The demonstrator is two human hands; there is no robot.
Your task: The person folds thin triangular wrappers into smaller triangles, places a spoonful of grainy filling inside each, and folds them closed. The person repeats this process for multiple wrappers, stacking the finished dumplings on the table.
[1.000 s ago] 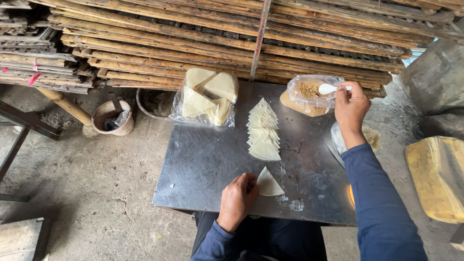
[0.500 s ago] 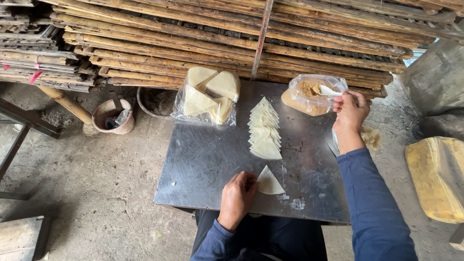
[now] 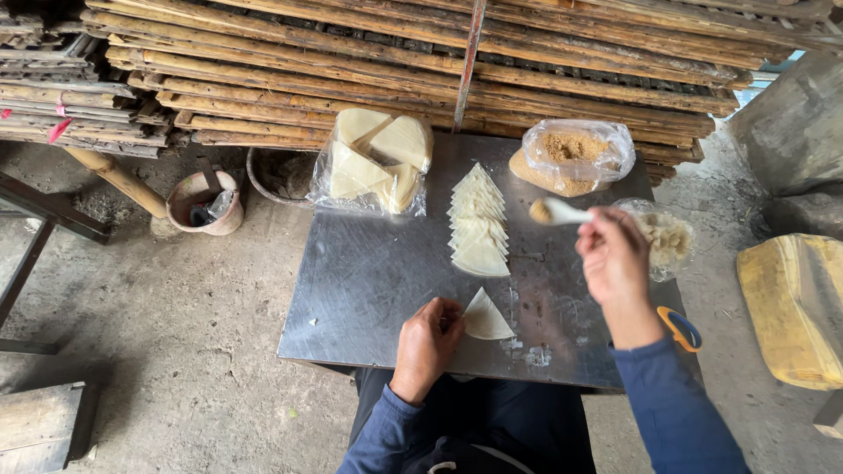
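The left part of the metal surface (image 3: 369,281) lies bare. A row of wrappers (image 3: 478,224) divides the middle; bags (image 3: 379,162) line the far edge, with stacked bamboo (image 3: 421,61) just behind.

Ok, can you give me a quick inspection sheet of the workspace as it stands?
Surface: grey metal tabletop, smeared near the front edge.
Job's things: single pale triangular wrapper; row of overlapped triangular wrappers; white spoon loaded with brown filling.
Clutter: clear bag of wrapper stacks; clear bag of brown filling; second filling bag; blue-orange tool.
Hands: left hand touching the single wrapper; right hand holding the spoon.
Cables: nothing seen.
Surroundings: stacked bamboo racks; clay pot; concrete floor.
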